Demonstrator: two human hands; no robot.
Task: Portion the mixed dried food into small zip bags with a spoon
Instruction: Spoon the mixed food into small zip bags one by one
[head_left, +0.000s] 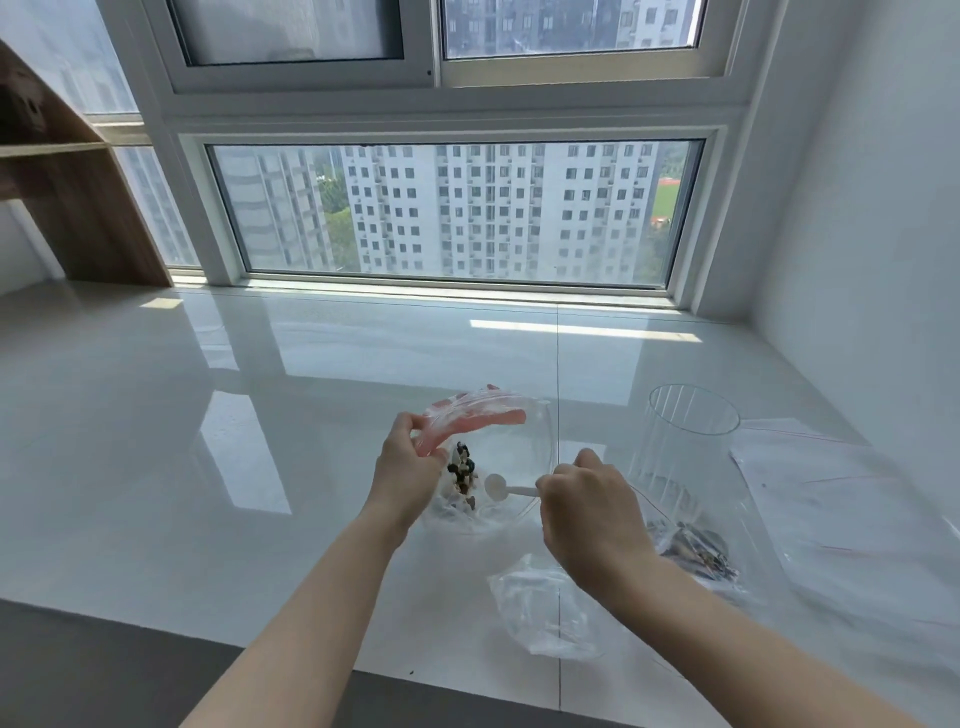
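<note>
Holding a small zip bag (470, 418) open by its mouth, the left hand (410, 467) pinches the thin film above a clear bowl (524, 441) near the tabletop's (156, 441) front edge. Mixed dried food (462, 470) hangs inside, light and loose. The right hand (587, 512), at 3 o'clock, has its grip curled round a white spoon (506, 488). The film looks limp and slippery, so I'd hold it at the stiffer zip strip.
</note>
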